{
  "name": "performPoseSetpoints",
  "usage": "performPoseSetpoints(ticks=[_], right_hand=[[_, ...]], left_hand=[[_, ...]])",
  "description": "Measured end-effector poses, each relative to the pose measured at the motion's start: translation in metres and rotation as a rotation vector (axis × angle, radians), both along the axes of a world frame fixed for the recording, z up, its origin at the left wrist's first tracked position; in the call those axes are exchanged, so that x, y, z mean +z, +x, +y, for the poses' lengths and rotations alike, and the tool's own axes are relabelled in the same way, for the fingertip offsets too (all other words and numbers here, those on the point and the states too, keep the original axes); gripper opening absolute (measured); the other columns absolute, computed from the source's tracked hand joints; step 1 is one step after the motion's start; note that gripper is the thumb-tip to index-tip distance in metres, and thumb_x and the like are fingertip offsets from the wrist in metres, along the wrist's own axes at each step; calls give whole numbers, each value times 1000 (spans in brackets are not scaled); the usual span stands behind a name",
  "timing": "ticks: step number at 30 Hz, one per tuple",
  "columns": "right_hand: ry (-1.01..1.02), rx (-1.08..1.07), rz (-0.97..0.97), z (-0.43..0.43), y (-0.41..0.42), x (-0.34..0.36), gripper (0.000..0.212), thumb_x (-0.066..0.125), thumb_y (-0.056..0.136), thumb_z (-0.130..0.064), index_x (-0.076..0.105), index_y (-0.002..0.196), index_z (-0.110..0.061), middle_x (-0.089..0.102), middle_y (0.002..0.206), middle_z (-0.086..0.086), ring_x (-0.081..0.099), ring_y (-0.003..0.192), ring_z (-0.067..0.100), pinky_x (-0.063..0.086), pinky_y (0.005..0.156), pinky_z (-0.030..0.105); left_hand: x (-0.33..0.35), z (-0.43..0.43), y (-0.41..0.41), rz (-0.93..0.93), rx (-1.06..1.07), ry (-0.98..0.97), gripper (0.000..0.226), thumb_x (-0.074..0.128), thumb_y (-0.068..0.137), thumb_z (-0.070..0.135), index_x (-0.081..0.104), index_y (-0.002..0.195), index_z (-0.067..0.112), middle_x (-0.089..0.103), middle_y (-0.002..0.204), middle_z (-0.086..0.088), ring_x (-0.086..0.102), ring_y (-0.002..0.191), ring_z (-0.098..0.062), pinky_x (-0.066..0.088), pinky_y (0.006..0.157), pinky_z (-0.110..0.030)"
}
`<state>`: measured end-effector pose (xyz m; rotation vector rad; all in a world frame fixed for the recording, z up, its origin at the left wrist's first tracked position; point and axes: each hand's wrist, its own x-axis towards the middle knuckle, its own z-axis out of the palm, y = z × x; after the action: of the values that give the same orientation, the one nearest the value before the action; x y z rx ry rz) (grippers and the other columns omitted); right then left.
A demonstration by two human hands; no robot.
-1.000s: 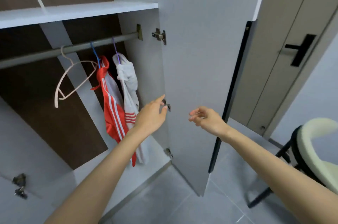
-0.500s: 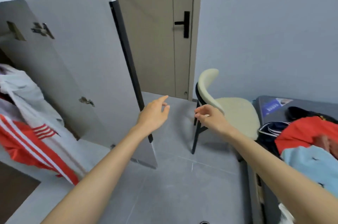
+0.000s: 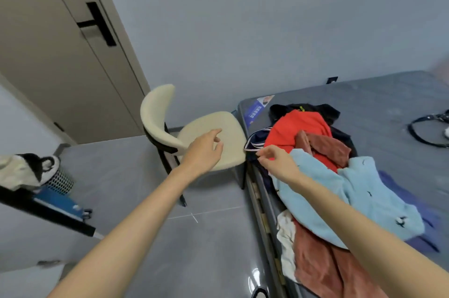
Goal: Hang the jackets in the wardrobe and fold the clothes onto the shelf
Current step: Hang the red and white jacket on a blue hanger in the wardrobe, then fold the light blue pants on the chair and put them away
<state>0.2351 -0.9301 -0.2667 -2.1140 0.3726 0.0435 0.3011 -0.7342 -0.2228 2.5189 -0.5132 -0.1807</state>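
Observation:
A heap of clothes lies on the grey bed (image 3: pixel 379 108) at the right: a light blue fleece (image 3: pixel 359 198), a red top (image 3: pixel 298 130), a rust-brown garment (image 3: pixel 323 266), a dark navy jacket with white stripes (image 3: pixel 255 142) and a black garment (image 3: pixel 306 109). My right hand (image 3: pixel 277 161) hovers over the near edge of the heap, fingers loosely curled, holding nothing. My left hand (image 3: pixel 206 149) is stretched out over the chair seat, fingers apart and empty. The wardrobe is out of view.
A cream chair (image 3: pixel 194 134) with black legs stands between me and the bed. A beige door (image 3: pixel 60 49) with a black handle is at the left. A mesh bin (image 3: pixel 58 181) sits low left. Black cables (image 3: pixel 427 132) lie on the bed's far right.
My view has swung right from the wardrobe to the bed. Both empty hands have moved with it, toward the chair and the clothes heap.

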Motion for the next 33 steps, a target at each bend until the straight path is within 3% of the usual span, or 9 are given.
performPoseSetpoints(ticks=[4,7,11,13,17,21,25,29,33], right_hand=[[46,-107,69,-66,-8,-26,20,51,92,-7,63,107,-11,63,109,1,52,88,10,38,79,23],[86,-195,119,-109,-15,-46,22,51,92,-7,61,112,-10,60,117,1,53,98,12,41,81,24],[90,-320,190,-153,-26,-75,27,52,92,-7,60,118,-10,54,126,0,55,99,14,43,68,11],[64,-377,244,-170,-34,-91,28,54,92,-8,59,119,-10,53,130,3,52,104,13,39,80,17],[-33,-479,420,-199,-55,-128,32,59,88,-12,58,120,-13,50,132,11,50,114,26,36,93,29],[-66,-544,641,-211,-77,-167,53,63,84,-15,44,132,-24,28,148,10,23,138,33,23,108,40],[-54,-615,800,-209,-102,-200,82,64,78,-10,23,143,-38,9,154,12,8,143,39,20,112,51],[150,-815,667,-210,-124,-228,92,67,80,-8,10,150,-23,25,148,17,36,129,35,39,99,38],[355,-1179,540,-210,-128,-252,94,75,81,-18,11,150,-8,29,149,12,35,134,30,35,103,36]], left_hand=[[-29,-71,20,49,-92,49,46,48,95,24,42,141,20,60,126,0,56,112,-24,44,95,-36],[-51,-116,32,112,-170,47,46,49,94,22,43,140,20,61,123,0,58,109,-24,45,93,-34],[-86,-169,45,211,-301,81,49,49,93,21,40,142,20,61,121,2,58,106,-24,45,92,-36],[-107,-193,49,267,-371,115,50,49,93,21,39,143,21,60,124,1,58,108,-23,45,94,-37],[-150,-239,55,354,-503,165,49,48,94,22,38,143,19,57,129,-2,56,111,-24,44,95,-36],[-191,-279,54,425,-651,199,51,48,95,18,36,144,16,53,132,-5,53,114,-23,39,92,-29],[-232,-306,50,506,-782,283,53,49,95,19,34,145,15,51,135,-7,49,121,-23,38,98,-31],[-269,-322,42,584,-898,435,64,51,92,34,25,149,21,46,140,-5,46,124,-20,36,94,-27],[-291,-328,31,542,-1046,564,79,57,86,43,15,151,28,31,147,-8,34,132,-27,33,108,-40]])
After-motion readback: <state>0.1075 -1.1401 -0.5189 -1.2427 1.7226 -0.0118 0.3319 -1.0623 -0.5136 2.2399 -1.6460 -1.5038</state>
